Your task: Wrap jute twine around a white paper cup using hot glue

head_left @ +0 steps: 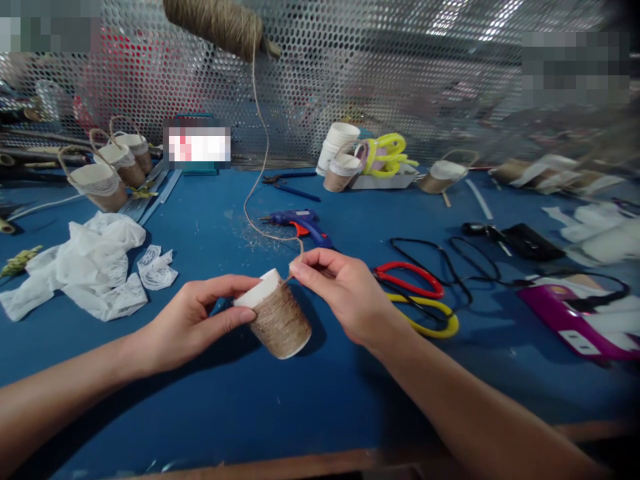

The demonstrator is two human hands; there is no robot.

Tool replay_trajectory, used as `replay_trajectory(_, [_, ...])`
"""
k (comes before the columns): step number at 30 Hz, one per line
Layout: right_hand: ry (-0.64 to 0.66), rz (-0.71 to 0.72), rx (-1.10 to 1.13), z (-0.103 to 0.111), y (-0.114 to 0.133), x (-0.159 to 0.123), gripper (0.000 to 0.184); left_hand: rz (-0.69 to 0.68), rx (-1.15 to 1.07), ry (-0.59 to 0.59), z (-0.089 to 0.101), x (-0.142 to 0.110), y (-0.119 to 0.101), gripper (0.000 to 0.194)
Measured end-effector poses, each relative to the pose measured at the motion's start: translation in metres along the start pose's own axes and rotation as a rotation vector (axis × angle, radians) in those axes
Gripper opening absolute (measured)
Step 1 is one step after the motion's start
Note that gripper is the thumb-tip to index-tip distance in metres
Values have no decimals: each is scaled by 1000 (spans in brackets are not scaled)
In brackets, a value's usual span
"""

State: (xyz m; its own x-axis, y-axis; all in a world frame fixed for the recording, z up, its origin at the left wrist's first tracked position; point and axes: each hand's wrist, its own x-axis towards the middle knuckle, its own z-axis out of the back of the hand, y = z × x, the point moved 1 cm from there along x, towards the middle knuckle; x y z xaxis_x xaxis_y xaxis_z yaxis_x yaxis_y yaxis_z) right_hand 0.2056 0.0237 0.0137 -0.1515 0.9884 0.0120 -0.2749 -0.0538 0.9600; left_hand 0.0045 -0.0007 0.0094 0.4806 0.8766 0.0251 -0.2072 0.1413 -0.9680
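A white paper cup (280,317), mostly wrapped in brown twine, is tilted above the blue table with its mouth toward the left. My left hand (200,317) grips it by the bare white rim, thumb in front and fingers behind. Between the thumb and fingers of my right hand (340,283) is pinched the jute twine (260,120), close to the cup's wrapped side. The strand runs slackly up to a large twine spool (215,27) hanging at the mesh. Just beyond the hands lies a blue glue gun (300,221).
White lace fabric (95,267) is heaped at left, with finished handled cups (103,187) behind it. Pliers (293,187), stacked white cups (337,148) and yellow pipe cleaners (387,153) stand at the back. Scissors (425,313), black cable (450,267) and a purple device (570,323) lie at right.
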Motion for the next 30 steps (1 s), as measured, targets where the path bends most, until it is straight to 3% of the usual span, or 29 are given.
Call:
replay_trajectory(17, [127,-34,82,-14,0,-4,20,-84,9,0,0,-1,-2,26])
replay_trajectory(30, [85,-54,27,-18,-7,-6,25,-76,-38,45,0,0,-1,36])
